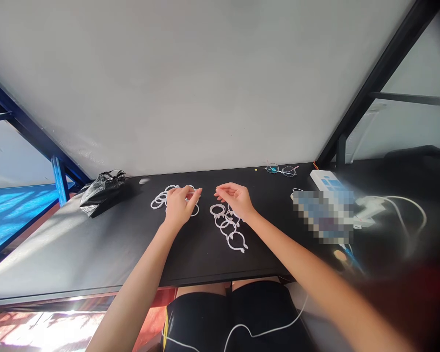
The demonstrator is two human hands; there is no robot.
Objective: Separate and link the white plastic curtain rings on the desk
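Note:
Several white plastic rings lie on a black table point(113, 244). One loose pile of rings point(161, 198) sits at the middle left, and a row of rings point(229, 230) runs toward me at the middle. My left hand point(181, 205) rests over the loose pile, its fingers curled around a ring with a red spot showing beneath them. My right hand point(234, 198) hovers over the far end of the row, fingers spread and slightly bent, holding nothing that I can see.
A crumpled black plastic bag point(100, 193) lies at the left rear. Eyeglasses point(281, 170) rest by the wall. A white power strip point(328, 183) with white cables point(399, 208) is at the right. A white wall stands behind the table.

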